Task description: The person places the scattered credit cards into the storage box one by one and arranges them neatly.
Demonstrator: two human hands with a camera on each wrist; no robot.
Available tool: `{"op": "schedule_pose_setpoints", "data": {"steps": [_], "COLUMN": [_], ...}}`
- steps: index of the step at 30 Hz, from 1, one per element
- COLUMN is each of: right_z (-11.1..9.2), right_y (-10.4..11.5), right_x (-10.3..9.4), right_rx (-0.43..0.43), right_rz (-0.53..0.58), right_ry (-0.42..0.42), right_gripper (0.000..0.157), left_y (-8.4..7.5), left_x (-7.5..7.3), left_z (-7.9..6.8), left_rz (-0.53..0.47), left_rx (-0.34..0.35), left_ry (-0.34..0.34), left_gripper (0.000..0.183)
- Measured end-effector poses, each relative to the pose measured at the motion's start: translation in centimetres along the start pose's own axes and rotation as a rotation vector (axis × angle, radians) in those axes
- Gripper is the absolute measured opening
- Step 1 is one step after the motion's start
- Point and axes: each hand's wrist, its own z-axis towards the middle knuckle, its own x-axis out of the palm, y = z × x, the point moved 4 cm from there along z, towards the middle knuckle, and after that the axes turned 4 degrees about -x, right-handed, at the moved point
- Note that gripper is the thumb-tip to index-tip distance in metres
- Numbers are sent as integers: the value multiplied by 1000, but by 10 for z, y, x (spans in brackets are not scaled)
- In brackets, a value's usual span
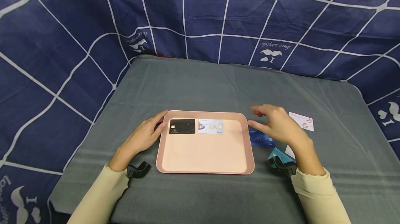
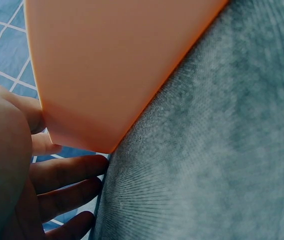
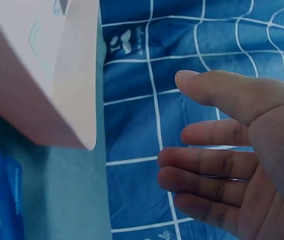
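Observation:
A pink tray (image 1: 206, 163) lies in front of me. Along its far side are a black VIP card (image 1: 182, 126) and, to the right of that, a white-silver VIP card (image 1: 210, 126). My left hand (image 1: 146, 132) touches the tray's left rim near the far corner with thumb and index finger, the others spread loosely below in the left wrist view. Just off the right rim hovers my right hand (image 1: 276, 121), thumb and loosely bent fingers apart, nothing between them. A blue VIP card (image 1: 260, 139) lies beneath it, partly covered.
Right of the tray lie a teal card (image 1: 279, 154), partly hidden by the wrist strap, a white card (image 1: 290, 151) mostly behind the right wrist, and a pale pink patterned card (image 1: 301, 121). Grey cloth (image 1: 193, 85) covers the table; a blue checked curtain (image 1: 203, 12) surrounds it.

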Motion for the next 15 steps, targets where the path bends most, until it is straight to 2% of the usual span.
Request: {"op": "schedule_pose_setpoints", "data": {"steps": [9, 15], "right_z": [-10, -20], "right_y": [-12, -20], "right_x": [-1, -5], "right_rx": [10, 47], "right_rz": [18, 20], "right_ry": [-8, -12], "right_gripper": [41, 42], "left_y": [-1, -1], "left_x": [-1, 0], "left_z": [-1, -1], "left_rz": [-1, -1], "left_rx": [3, 8], "left_ry": [-13, -7], "left_gripper": [46, 46]}}
